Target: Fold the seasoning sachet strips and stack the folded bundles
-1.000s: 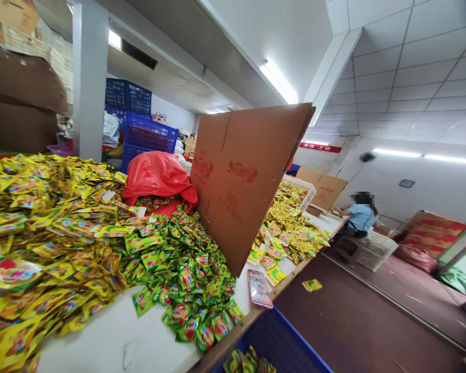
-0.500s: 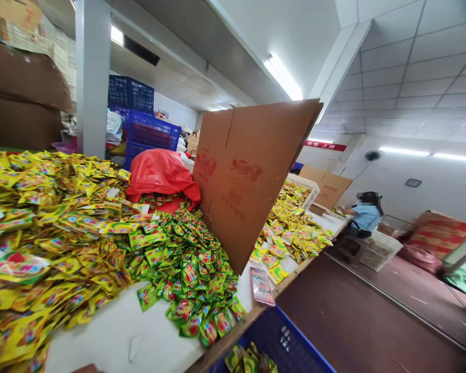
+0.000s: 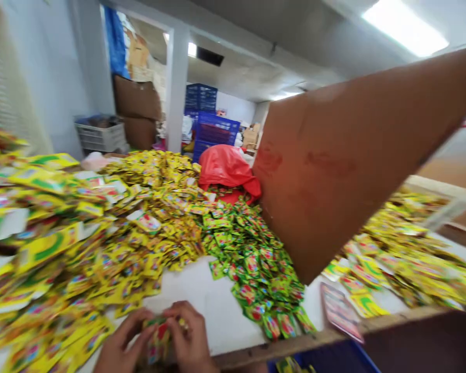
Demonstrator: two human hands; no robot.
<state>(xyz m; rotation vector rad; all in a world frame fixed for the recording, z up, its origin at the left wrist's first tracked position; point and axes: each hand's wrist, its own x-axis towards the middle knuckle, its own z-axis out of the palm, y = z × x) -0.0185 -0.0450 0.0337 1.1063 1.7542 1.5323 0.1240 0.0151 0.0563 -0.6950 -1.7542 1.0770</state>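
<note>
At the bottom of the view, my left hand [image 3: 120,347] and my right hand [image 3: 193,339] are close together over the white tabletop [image 3: 209,300]. Between them, pinched by the fingers of both, is a small printed packet [image 3: 159,334] with yellow, green and red on it; blur hides whether it is one or more. Yellow packets [image 3: 140,248] lie in a wide heap to the left and behind. To the right of my hands spreads a pile of green packets [image 3: 252,259], running back to a red plastic bag [image 3: 227,166].
A large flat cardboard sheet [image 3: 334,171] stands tilted on the table, with more yellow packets [image 3: 404,248] beyond it. A phone [image 3: 339,308] lies by the wooden table edge [image 3: 272,349]. Below is a blue crate [image 3: 334,357] with packets. Blue crates [image 3: 217,127] are stacked behind.
The view has swung left, and both hands have come into sight at the bottom with a packet between them. The co-worker seen on the right before is out of view.
</note>
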